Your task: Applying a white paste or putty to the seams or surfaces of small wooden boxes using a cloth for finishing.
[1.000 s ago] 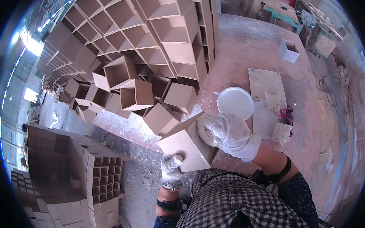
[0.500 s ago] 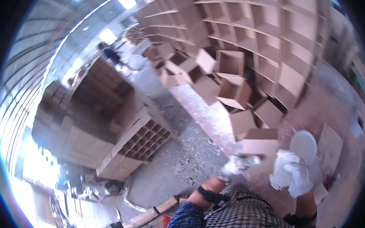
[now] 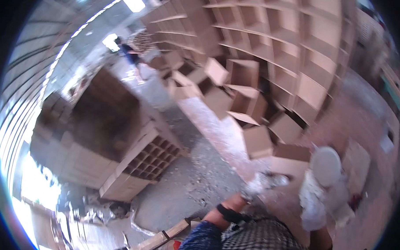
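My left hand (image 3: 258, 184), in a whitish glove, reaches out over the floor beside an open cardboard box (image 3: 291, 159). A pale, shiny shape lies at its fingertips; blur hides whether the hand holds it. My right hand (image 3: 313, 219), in a white glove, is lower and farther right, closed on a ragged white lump (image 3: 311, 192) whose kind I cannot make out. Just beyond that lump stands a round, pale bucket (image 3: 326, 165), its top light grey. Black bands circle both wrists, and a checkered cloth covers my front.
Open brown boxes (image 3: 245, 101) lie heaped before a tall cubbyhole shelf (image 3: 290, 47). Left stands a stack of brown panels with a gridded compartment unit (image 3: 152, 157). Flat boards (image 3: 356, 166) lie right of the bucket. Debris dots the grey floor (image 3: 201, 169). A person (image 3: 130, 59) stands far back.
My right hand has moved down and toward me, to the left, with the white lump. The left hand stays nearly in place. The view has shifted slightly; the distant person is more upright.
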The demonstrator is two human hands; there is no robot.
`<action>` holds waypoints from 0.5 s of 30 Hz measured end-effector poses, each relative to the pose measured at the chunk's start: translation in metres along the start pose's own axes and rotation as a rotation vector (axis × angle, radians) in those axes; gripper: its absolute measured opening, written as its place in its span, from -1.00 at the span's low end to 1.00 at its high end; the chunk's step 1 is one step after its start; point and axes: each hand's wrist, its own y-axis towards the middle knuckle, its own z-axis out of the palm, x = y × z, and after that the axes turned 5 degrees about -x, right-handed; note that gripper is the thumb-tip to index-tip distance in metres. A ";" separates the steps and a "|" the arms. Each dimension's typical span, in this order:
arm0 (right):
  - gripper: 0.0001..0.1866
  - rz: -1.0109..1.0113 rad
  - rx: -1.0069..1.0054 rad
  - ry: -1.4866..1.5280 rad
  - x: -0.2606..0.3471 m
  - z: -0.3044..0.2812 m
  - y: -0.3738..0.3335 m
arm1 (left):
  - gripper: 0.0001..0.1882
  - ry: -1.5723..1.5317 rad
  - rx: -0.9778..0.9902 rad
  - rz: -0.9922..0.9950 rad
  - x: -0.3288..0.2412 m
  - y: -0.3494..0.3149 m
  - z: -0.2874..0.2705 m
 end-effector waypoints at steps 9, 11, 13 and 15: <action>-0.74 -0.745 0.420 0.405 0.020 0.017 0.036 | -0.52 0.270 -0.211 -0.012 -0.011 0.003 0.031; -0.79 -0.552 0.439 0.534 0.028 0.021 0.020 | -0.56 0.120 -0.346 0.128 0.004 0.003 0.028; -0.81 -0.534 0.471 0.406 0.044 0.012 0.004 | -0.54 0.192 -0.375 0.138 0.007 -0.002 0.018; -0.77 -0.471 0.565 0.494 0.059 0.005 -0.024 | -0.20 0.181 -0.451 0.014 0.011 -0.004 -0.009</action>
